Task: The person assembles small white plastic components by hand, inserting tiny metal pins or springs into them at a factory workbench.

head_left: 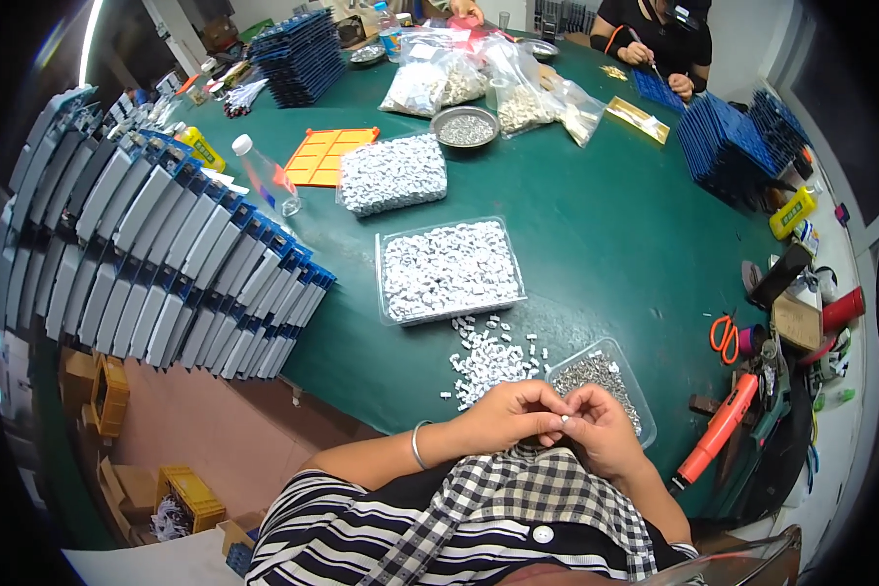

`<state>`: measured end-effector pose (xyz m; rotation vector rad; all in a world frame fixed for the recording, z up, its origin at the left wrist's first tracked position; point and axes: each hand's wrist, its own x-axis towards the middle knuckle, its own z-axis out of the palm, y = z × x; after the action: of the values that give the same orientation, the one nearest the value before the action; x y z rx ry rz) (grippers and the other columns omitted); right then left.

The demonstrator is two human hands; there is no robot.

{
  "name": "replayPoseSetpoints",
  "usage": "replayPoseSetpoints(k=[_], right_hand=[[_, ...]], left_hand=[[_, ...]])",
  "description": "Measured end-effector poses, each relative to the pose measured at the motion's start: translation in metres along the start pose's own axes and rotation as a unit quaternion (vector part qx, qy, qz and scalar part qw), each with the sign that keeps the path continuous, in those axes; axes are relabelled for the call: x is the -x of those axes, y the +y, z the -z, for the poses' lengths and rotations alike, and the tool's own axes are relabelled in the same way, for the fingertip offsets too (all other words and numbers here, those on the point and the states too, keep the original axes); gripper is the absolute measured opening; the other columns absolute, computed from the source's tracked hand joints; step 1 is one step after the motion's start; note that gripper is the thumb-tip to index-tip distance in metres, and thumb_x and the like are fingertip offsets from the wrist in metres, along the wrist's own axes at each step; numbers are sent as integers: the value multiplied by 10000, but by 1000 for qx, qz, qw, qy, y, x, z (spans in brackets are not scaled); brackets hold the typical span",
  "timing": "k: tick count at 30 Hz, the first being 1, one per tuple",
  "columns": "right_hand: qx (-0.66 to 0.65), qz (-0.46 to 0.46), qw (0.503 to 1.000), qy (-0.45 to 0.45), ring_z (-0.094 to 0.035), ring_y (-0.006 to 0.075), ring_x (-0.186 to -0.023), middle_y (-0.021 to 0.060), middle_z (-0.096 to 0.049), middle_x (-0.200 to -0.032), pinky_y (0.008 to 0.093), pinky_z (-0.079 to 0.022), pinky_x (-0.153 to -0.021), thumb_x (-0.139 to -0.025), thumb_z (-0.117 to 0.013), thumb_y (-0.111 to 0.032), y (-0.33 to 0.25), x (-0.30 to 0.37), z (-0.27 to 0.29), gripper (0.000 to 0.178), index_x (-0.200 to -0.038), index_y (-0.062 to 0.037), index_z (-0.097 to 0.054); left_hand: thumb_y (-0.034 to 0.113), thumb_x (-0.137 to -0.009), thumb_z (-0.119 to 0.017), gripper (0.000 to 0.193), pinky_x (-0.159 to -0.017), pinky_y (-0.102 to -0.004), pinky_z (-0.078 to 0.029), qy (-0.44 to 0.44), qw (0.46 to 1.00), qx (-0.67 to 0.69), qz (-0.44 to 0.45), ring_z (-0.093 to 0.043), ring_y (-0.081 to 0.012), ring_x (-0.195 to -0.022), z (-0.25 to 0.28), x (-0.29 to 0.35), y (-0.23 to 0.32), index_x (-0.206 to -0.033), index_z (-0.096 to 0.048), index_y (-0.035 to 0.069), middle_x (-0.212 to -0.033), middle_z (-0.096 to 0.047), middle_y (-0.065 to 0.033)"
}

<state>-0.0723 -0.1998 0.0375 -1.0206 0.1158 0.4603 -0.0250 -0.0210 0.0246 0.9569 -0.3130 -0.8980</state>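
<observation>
Close to my body, my left hand and my right hand meet with fingertips pinched together. A small white plastic part shows between them; its far side is hidden by the fingers. Just beyond my left hand lies a loose pile of small white plastic parts. Behind my right hand stands a clear tray with many small metal pieces. Farther off, a clear plastic box is filled with more of the white parts.
Beyond sit a bagged block of white parts, a metal dish and an orange tray. Stacked grey-and-blue units rise at left. Orange scissors and an orange-red power screwdriver lie right. Another person works at the far right.
</observation>
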Motion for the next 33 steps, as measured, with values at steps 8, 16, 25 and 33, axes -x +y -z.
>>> replayPoseSetpoints(k=[8,16,25,33], right_hand=[[228,139,961,69,-488,106,-738,72,-470,-889,241,-458,-659,-807,-451,66,-13,10,22,112,-827,-36,-409],[525,230,809,133,-527,220,-742,106,-534,-837,299,-436,-660,-741,-512,78,-14,17,29,102,-792,-1,-476],[765,198,606,91,-486,260,-901,69,-531,-935,395,-330,-808,-663,-650,-54,-30,26,6,267,-917,-51,-567],[759,204,613,81,-484,228,-850,53,-519,-853,377,-310,-785,-637,-690,-104,-20,14,23,204,-808,-76,-581]], left_hand=[[52,-757,-589,121,-576,-297,-441,202,806,-510,-224,-549,-223,-641,30,8,37,-877,-603,36,-753,-559,-101],[-37,-703,-503,195,-676,-373,-419,211,676,-662,-246,-493,-274,-779,47,-4,36,-868,-532,63,-791,-480,-85],[49,-709,-549,132,-690,-332,-425,196,640,-697,-258,-492,-240,-795,50,-3,27,-834,-583,75,-823,-502,-61],[158,-691,-683,273,-717,-351,-418,170,690,-693,-119,-495,-260,-837,38,34,43,-931,-577,83,-873,-505,-70]])
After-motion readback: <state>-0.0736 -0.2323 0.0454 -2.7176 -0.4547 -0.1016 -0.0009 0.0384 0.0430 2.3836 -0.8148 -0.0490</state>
